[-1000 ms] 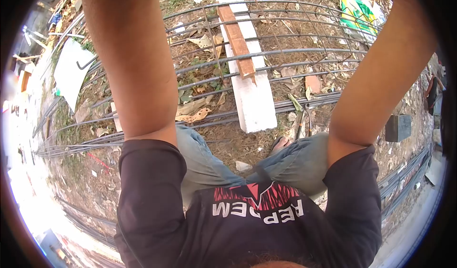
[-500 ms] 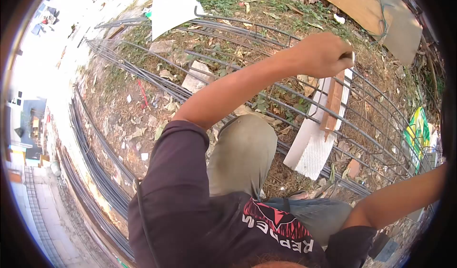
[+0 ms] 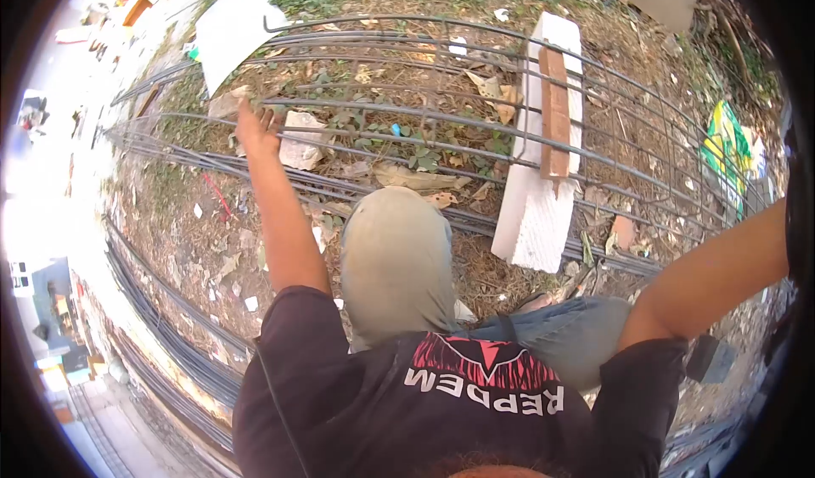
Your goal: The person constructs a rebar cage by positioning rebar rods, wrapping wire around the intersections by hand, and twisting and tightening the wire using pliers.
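Observation:
My left hand (image 3: 258, 132) is stretched out at the left, by the bars' ends, with its fingers apart; whether a fingertip touches a bar cannot be made out. Long steel bars (image 3: 458, 116), joined by thin ties, run across the ground. They pass over a white block (image 3: 536, 228), where a reddish-brown wooden piece (image 3: 555, 113) lies along its top among the bars. The right forearm reaches out past the right edge, and my right hand is out of view.
A pale stone (image 3: 300, 143) lies beside my left hand, and a white sheet (image 3: 233, 32) is behind it. Bundled bars (image 3: 174, 329) run along the lower left. A green and yellow bag (image 3: 726, 151) and a grey block (image 3: 711, 359) are on the right.
My left hand has moved from above the wooden piece to the far left, and its fingers have opened. The head view has shifted, showing the white block more fully.

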Motion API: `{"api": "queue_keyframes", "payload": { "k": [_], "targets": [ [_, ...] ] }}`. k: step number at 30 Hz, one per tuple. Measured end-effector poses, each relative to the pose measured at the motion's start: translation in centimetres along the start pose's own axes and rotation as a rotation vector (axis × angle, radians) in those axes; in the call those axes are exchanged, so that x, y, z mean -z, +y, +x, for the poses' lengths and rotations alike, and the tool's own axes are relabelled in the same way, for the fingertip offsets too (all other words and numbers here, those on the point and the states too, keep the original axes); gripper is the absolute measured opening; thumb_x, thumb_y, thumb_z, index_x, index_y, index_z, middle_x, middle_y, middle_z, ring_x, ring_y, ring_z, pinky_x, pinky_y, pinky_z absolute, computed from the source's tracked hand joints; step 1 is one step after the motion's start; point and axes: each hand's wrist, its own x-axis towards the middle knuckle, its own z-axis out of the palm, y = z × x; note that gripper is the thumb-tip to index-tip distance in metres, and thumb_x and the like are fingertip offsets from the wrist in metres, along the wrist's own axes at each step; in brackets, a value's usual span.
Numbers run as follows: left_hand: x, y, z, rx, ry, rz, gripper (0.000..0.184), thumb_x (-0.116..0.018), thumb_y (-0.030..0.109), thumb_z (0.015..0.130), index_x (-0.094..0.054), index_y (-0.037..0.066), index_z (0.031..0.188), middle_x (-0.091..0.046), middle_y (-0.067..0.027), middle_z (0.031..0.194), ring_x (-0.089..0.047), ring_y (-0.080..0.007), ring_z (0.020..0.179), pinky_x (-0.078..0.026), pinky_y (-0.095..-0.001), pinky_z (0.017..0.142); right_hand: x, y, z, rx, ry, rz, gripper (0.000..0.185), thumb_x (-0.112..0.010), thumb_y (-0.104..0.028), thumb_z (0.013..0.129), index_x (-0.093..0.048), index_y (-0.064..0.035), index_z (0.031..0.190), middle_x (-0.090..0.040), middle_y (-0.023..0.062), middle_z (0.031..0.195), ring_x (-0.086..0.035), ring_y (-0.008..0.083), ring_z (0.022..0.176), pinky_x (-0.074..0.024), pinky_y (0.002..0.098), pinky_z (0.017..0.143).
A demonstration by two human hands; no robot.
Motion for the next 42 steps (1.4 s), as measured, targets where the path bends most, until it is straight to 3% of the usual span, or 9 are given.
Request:
{"api": "queue_keyframes", "payload": {
  "k": [1, 2, 7, 11, 15, 19, 29, 39, 42],
  "targets": [
    [-0.1, -0.6, 0.2, 0.097, -0.012, -0.047, 0.084, -0.06, 0.052, 0.101, -0.028, -0.001, 0.158, -0.045, -0.022, 0.151, -0.048, -0.0369, 0.135, -0.051, -0.0533, 0.1, -0.2, 0.3, 0.2, 0.0, 0.005, -0.009, 0.014, -0.069, -0.024, 0.095, -0.059, -0.0144, 0.092, -0.05, -0.0037, 0.071, -0.045, 0.0109, 0.057, -0.0335, 0.0248, 0.049],
    [-0.4, -0.8, 0.9, 0.203, -0.009, -0.113, 0.08, -0.06, 0.053, 0.1, -0.032, 0.002, 0.155, -0.041, -0.0259, 0.149, -0.058, -0.0407, 0.116, -0.054, -0.052, 0.1, -0.5, 0.6, 0.3, 0.005, 0.014, 0.0, 0.014, -0.07, -0.023, 0.093, -0.059, -0.0149, 0.091, -0.05, -0.0039, 0.071, -0.045, 0.0106, 0.057, -0.033, 0.0246, 0.05],
    [-2.2, -2.4, 7.3, 0.352, -0.093, -0.357, 0.061, -0.034, 0.055, 0.109, -0.048, -0.003, 0.12, -0.059, -0.016, 0.089, -0.058, -0.0278, 0.071, -0.052, -0.0385, 0.064, -2.3, 0.9, -0.6, -0.021, -0.017, -0.004, 0.014, -0.069, -0.023, 0.093, -0.059, -0.0147, 0.09, -0.05, -0.0037, 0.071, -0.044, 0.0107, 0.057, -0.0334, 0.0252, 0.05],
    [-3.4, -1.1, 8.1, 0.37, -0.035, -0.365, 0.051, -0.022, 0.046, 0.113, -0.031, 0.013, 0.074, -0.029, 0.0011, 0.058, -0.027, -0.0145, 0.048, -0.024, -0.0309, 0.044, -2.9, 0.4, -1.3, -0.006, -0.012, -0.004, 0.014, -0.069, -0.023, 0.093, -0.059, -0.0143, 0.089, -0.049, -0.0036, 0.07, -0.044, 0.0108, 0.056, -0.034, 0.0256, 0.049],
    [0.2, -2.9, 11.9, 0.237, -0.055, -0.383, 0.04, -0.035, 0.026, 0.111, -0.035, 0.012, 0.074, -0.025, 0.0035, 0.058, -0.021, -0.0114, 0.046, -0.024, -0.0291, 0.044, -3.3, 0.3, -1.9, -0.007, -0.011, -0.01, 0.014, -0.069, -0.023, 0.093, -0.059, -0.014, 0.088, -0.049, -0.0034, 0.07, -0.044, 0.0108, 0.056, -0.0345, 0.0261, 0.049],
    [-0.5, -0.3, 6.0, 0.22, -0.018, -0.406, 0.03, -0.038, 0.019, 0.11, -0.056, -0.003, 0.097, -0.025, 0.0047, 0.057, -0.024, -0.0111, 0.043, -0.027, -0.0272, 0.043, -3.6, 0.2, -2.1, -0.007, -0.014, -0.027, 0.015, -0.069, -0.023, 0.093, -0.059, -0.0136, 0.088, -0.049, -0.0033, 0.069, -0.044, 0.0109, 0.056, -0.0351, 0.0265, 0.049],
    [-0.4, -1.2, 2.0, 0.211, -0.173, -0.522, 0.067, -0.022, 0.057, 0.111, -0.056, 0.0, 0.101, -0.032, 0.0046, 0.055, -0.028, -0.012, 0.041, -0.027, -0.0283, 0.04, -3.9, -0.2, -2.3, -0.013, 0.007, -0.113, 0.016, -0.069, -0.024, 0.093, -0.059, -0.0127, 0.087, -0.048, -0.0029, 0.068, -0.044, 0.0111, 0.055, -0.0365, 0.0276, 0.049],
    [0.9, -2.7, 3.4, 0.218, -0.206, -0.638, 0.077, -0.017, 0.061, 0.11, -0.057, -0.005, 0.108, -0.029, 0.0019, 0.057, -0.025, -0.0142, 0.045, -0.027, -0.0309, 0.043, -4.5, 0.8, -3.1, -0.071, -0.048, -0.067, 0.023, -0.061, -0.027, 0.101, -0.062, -0.0077, 0.09, -0.051, -0.0021, 0.065, -0.044, 0.0085, 0.051, -0.0376, 0.0267, 0.046],
    [2.6, -4.2, 10.2, 0.15, -0.196, -0.404, 0.059, -0.024, 0.051, 0.107, -0.057, 0.005, 0.088, -0.035, 0.0004, 0.065, -0.033, -0.0165, 0.056, -0.03, -0.0341, 0.052, -8.5, 2.5, -5.6, -0.164, -0.044, 0.145, 0.025, -0.058, -0.026, 0.105, -0.065, -0.0061, 0.09, -0.053, -0.002, 0.062, -0.045, 0.0067, 0.049, -0.0364, 0.0244, 0.044]
  ]
}}
